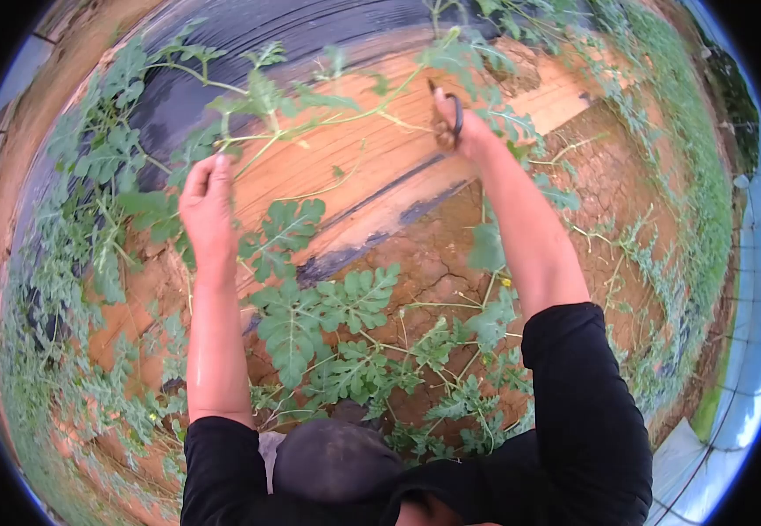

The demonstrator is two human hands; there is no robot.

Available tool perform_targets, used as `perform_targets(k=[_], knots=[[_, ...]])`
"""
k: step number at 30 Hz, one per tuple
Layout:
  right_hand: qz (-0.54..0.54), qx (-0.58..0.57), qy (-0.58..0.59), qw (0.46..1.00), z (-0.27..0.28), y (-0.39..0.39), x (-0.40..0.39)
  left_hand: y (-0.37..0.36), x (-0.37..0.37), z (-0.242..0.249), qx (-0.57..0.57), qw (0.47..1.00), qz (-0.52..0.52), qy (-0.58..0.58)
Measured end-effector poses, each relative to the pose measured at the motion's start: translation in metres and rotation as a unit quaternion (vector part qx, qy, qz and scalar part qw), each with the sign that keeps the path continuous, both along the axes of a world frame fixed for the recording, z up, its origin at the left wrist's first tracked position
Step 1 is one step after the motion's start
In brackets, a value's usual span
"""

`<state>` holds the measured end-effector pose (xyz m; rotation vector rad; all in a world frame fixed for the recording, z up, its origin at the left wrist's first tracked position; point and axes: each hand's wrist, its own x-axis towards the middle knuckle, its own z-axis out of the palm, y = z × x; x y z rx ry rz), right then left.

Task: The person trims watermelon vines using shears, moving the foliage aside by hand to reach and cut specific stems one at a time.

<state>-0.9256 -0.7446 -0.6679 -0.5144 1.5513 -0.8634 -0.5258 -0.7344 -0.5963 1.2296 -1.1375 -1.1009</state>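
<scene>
My left hand (207, 200) is closed, thumb and fingers pinching a watermelon vine (279, 134) near its left end. The vine stretches up and to the right over soil-stained plastic film, with lobed leaves and thin side shoots along it. Black-handled scissors (458, 116) are in my right hand (450, 127), near the vine's right part. Their short dark tip points up; whether the blades are apart I cannot make out. Below and between my arms spread large lobed leaves (288, 329).
Black plastic mulch film (310, 35) runs across the top, its lower strip coated with orange soil. Cracked bare soil (433, 254) lies nearer me. Dense vines (56, 263) fill the left side, and more greenery (678, 175) curves along the right, beside a greenhouse-like wall (748, 289).
</scene>
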Motion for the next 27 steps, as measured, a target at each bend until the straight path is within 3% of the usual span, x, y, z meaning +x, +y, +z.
perform_targets(k=[3, 5, 7, 8, 10, 13, 14, 15, 16, 17, 18, 19, 21, 24, 26, 27], knots=[[0.011, -0.025, 0.015, 1.000, 0.023, 0.066, 0.040, -0.006, 0.011, -0.016, 0.033, 0.995, 0.050, 0.084], [0.113, 0.028, 0.032, 0.993, 0.028, 0.108, 0.055, -0.010, 0.012, -0.021, 0.036, 0.992, 0.055, 0.110], [0.238, 0.027, 0.147, 0.960, 0.042, 0.153, 0.065, -0.012, 0.010, -0.023, 0.039, 0.989, 0.056, 0.130], [0.227, 0.031, 0.146, 0.962, 0.049, 0.172, 0.068, -0.013, 0.007, -0.023, 0.036, 0.992, 0.054, 0.110], [0.334, 0.042, 0.207, 0.919, 0.065, 0.204, 0.069, -0.016, -0.001, -0.027, 0.035, 0.994, 0.039, 0.092], [0.345, -0.026, 0.215, 0.913, 0.087, 0.239, 0.050, -0.018, -0.009, -0.039, 0.060, 0.994, 0.015, -0.091], [0.268, -0.027, 0.169, 0.948, 0.095, 0.249, 0.044, -0.012, -0.019, -0.035, 0.059, 0.994, 0.009, -0.094], [0.193, -0.037, 0.172, 0.965, 0.098, 0.257, 0.035, -0.004, -0.030, -0.033, -0.087, 0.958, 0.066, -0.266], [0.118, -0.049, 0.174, 0.976, 0.101, 0.262, 0.023, 0.006, -0.041, -0.028, -0.230, 0.868, 0.121, -0.424], [0.031, 0.002, 0.054, 0.998, 0.111, 0.262, 0.004, 0.015, -0.050, -0.023, -0.232, 0.866, 0.120, -0.427], [-0.088, -0.021, 0.036, 0.995, 0.116, 0.259, -0.002, 0.025, -0.061, -0.018, -0.257, 0.869, 0.082, -0.416], [-0.124, -0.032, 0.006, 0.992, 0.117, 0.254, -0.017, 0.036, -0.074, -0.013, -0.282, 0.869, 0.044, -0.404], [-0.159, -0.047, -0.025, 0.986, 0.112, 0.242, -0.052, 0.064, -0.110, -0.012, -0.252, 0.927, -0.095, -0.262], [-0.111, 0.021, 0.072, 0.991, 0.075, 0.229, -0.095, 0.101, -0.162, -0.015, -0.206, 0.913, -0.257, -0.242], [0.118, 0.111, 0.201, 0.966, 0.057, 0.223, -0.106, 0.115, -0.187, -0.031, -0.164, 0.890, -0.333, -0.266], [0.121, 0.110, 0.201, 0.966, 0.055, 0.224, -0.106, 0.118, -0.197, -0.041, -0.126, 0.873, -0.370, -0.292]])
